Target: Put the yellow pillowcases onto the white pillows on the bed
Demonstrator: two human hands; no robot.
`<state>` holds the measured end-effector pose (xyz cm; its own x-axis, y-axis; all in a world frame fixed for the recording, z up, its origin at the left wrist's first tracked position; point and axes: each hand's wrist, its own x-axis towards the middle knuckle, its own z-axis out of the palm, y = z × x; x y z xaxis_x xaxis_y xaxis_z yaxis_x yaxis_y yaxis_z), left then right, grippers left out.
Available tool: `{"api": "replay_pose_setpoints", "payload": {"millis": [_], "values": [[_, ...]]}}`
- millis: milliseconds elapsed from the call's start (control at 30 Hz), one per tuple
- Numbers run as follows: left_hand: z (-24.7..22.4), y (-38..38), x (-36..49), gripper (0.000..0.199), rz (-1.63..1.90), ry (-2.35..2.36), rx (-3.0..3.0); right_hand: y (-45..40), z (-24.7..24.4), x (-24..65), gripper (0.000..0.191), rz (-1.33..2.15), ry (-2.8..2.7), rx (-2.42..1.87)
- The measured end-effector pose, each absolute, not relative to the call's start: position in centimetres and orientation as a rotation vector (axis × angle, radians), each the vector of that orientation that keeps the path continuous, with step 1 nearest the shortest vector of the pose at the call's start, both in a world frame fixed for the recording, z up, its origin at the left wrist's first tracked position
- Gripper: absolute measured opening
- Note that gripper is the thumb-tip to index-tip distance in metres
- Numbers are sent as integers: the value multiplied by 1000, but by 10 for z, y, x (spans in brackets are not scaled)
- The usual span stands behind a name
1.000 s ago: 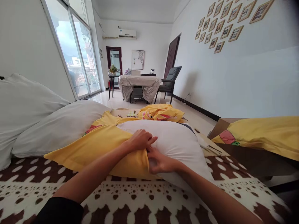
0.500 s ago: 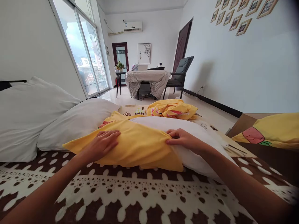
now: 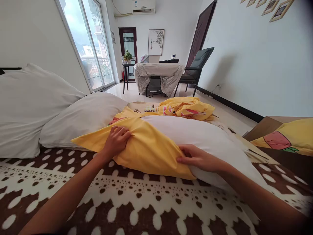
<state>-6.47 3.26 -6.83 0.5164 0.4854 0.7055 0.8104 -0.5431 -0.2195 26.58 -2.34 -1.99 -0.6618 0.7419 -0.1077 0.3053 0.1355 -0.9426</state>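
Observation:
A yellow pillowcase (image 3: 149, 150) covers the left part of a white pillow (image 3: 202, 133), whose right part lies bare. My left hand (image 3: 118, 138) is closed on the pillowcase's upper cloth, which bunches in folds at the fingers. At the pillowcase's right edge, my right hand (image 3: 195, 157) pinches the cloth between thumb and fingers, its palm side against the white pillow. The pillowcase's far left corner is flat and pointed. Both rest on a brown and white patterned blanket (image 3: 137, 202).
Two white pillows (image 3: 80, 120) lean at the left. Crumpled yellow bedding (image 3: 186, 107) lies beyond the white pillow. On the right a cardboard box (image 3: 266, 125) holds a yellow printed pillow (image 3: 297, 135). Farther off stand a covered table (image 3: 160, 70) and a dark chair (image 3: 198, 67).
My left hand has closed more tightly and gathered the pillowcase cloth into folds. My right hand keeps its place at the edge. The view has tilted downward.

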Motion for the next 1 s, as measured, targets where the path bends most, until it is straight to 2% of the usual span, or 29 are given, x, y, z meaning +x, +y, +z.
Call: {"api": "replay_pose_setpoints", "payload": {"millis": [200, 300, 400, 500, 667, 867, 1000], "values": [[-25, 56, -51, 19, -765, -1153, -2097, -18, -9, 254, 30, 1483, -2356, -1091], [-7, 69, -45, 21, -749, -1186, -2084, -19, -5, 252, 22, 1248, -2486, -1337], [-5, 79, -46, 23, -774, -1227, -2095, -22, -4, 255, 23, 1139, -2535, -1285], [-11, 84, -53, 24, -817, -1298, -2124, -24, -5, 260, 31, 1287, -2447, -1109], [-13, 90, -57, 27, -821, -1363, -2155, -17, -20, 266, 35, 1579, -1985, -1125], [-8, 97, -54, 28, -821, -1378, -2181, -4, -36, 260, 37, 1666, -1472, -1132], [-11, 97, -56, 27, -846, -1380, -2216, -4, -27, 255, 38, 1785, -1633, -1067]]}}
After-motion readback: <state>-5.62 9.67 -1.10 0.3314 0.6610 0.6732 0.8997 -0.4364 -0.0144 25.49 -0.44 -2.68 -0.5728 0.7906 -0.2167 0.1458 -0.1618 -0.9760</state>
